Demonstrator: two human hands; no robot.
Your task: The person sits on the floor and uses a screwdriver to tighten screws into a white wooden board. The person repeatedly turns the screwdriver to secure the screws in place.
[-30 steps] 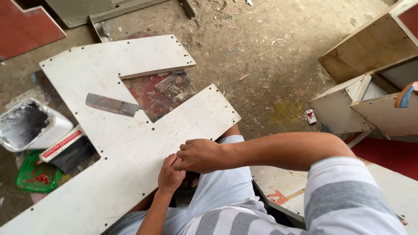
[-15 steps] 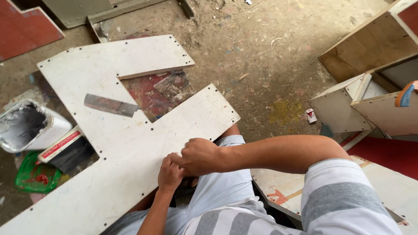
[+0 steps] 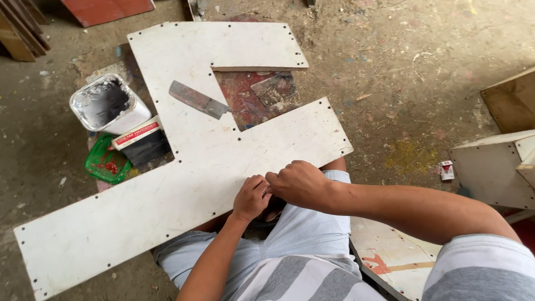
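Observation:
A big white board (image 3: 184, 184), cut in a branching shape with small holes along its edges, lies on the ground and across my lap. My left hand (image 3: 252, 196) and my right hand (image 3: 301, 183) meet at the board's near edge with fingers curled and touching each other. Whatever they pinch there is hidden by the fingers. A cleaver-like metal blade (image 3: 198, 100) lies flat on the board, well beyond my hands.
A white tub (image 3: 108, 105) smeared with grey paste stands left of the board, beside a small red-and-white box (image 3: 137, 134) and a green lid (image 3: 106, 163). White and wooden cabinet pieces (image 3: 496, 164) stand at the right. The dirt floor is littered.
The view has shifted so the board, tub and blade sit further right and lower in the picture. My hands stay together at the board's near edge.

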